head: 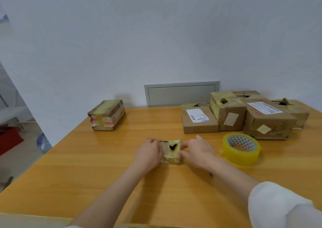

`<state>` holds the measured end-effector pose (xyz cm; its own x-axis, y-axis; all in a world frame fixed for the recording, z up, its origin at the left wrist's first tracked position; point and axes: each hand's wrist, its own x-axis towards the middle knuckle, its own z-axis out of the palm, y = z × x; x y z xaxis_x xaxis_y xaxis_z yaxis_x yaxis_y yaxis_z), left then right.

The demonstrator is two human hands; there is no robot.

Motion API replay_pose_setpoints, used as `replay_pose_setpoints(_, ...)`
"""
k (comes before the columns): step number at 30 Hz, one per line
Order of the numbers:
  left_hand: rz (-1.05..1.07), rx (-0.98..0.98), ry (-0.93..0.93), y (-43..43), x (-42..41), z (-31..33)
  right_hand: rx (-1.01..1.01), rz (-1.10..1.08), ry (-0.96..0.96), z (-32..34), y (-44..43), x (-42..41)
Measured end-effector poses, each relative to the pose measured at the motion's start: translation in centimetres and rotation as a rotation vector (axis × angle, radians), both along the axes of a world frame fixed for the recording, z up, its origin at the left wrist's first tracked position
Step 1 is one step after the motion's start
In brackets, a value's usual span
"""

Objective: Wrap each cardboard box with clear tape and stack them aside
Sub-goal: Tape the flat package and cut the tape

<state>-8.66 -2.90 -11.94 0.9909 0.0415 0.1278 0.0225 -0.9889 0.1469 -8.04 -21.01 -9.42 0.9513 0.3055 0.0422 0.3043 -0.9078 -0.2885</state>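
Cardboard boxes point(237, 112) and tape roll point(241, 148) flank both hands' fingers point(184, 146) gripping small box point(171, 151).

A smooth, honey-coloured wooden surface point(104, 166) with a faint satin sheen and visible grain is shown. A small brown cardboard box point(171, 151) is coated in glossy, wrinkled clear tape. A yellowish roll of shiny plastic tape point(242, 149) has a patterned paper core. Matt brown cardboard boxes point(231, 112) carry white paper labels. A white cloth sleeve point(282, 205) is seen.
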Motion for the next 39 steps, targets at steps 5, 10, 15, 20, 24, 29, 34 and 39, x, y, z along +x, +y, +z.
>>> replay_pose_setpoints(5,-0.247,-0.183,-0.076,-1.0,-0.7,0.8,0.079,-0.007,-0.101,-0.9,-0.4,0.7)
replay_pose_setpoints(10,-0.327,-0.127,0.128,-1.5,-0.4,0.0,0.026,0.226,0.102,-1.3,0.8,0.7)
replay_pose_setpoints(15,-0.328,-0.017,0.076,-0.9,-0.3,-1.0,0.115,0.168,0.137,-2.2,0.6,1.0)
replay_pose_setpoints(20,-0.367,0.063,0.042,-0.9,-0.3,-1.2,0.193,0.066,0.083,-2.9,1.6,1.2)
replay_pose_setpoints(24,-0.370,0.082,0.014,-1.1,-0.4,-1.4,0.180,0.025,0.064,-3.0,2.2,1.3)
replay_pose_setpoints(29,-0.365,0.104,-0.019,-1.2,-0.4,-1.6,0.168,0.029,0.066,-2.8,2.1,1.4)
replay_pose_setpoints(34,-0.382,0.110,0.005,-1.1,-0.4,-1.6,0.163,0.036,0.065,-2.6,2.1,1.2)
replay_pose_setpoints(39,-0.370,0.157,0.036,-1.2,-0.4,-1.6,0.186,0.028,0.080,-2.5,2.1,1.2)
